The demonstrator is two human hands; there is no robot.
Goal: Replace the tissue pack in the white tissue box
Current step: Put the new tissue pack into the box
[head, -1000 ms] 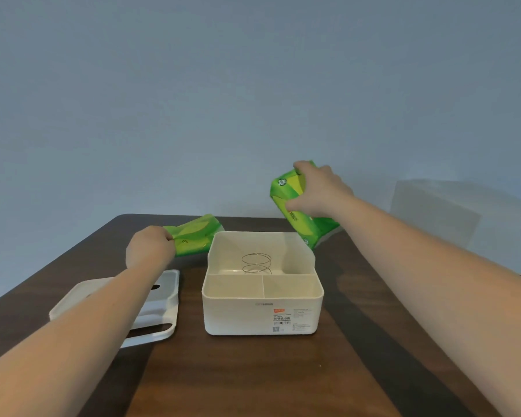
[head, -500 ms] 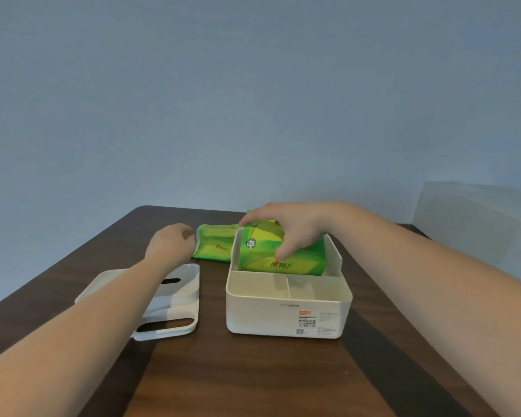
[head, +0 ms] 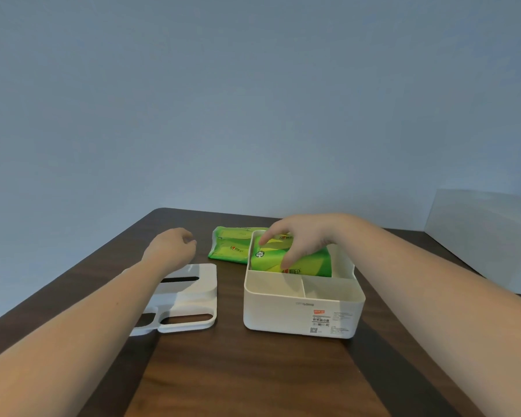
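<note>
One glossy green tissue pack (head: 298, 260) sits in the white box (head: 301, 311), right-hand fingers (head: 286, 260) clamped on it.

two green tissue packs (head: 295, 260) (head: 230, 245), one white box (head: 301, 314), one lid (head: 190, 296), two hands (head: 170, 251) (head: 304, 236)

The table (head: 253, 371) was dark wood-grain with a smooth, faintly sheened finish. The tissue box (head: 283, 314) and its lid (head: 193, 296) looked like matt white plastic (a paper label on the box front), the tissue packs (head: 307, 261) glossy green film.

Dark wooden table (head: 253, 371) carries white tissue box (head: 301, 314), lid (head: 190, 299), green pack (head: 229, 245).
</note>
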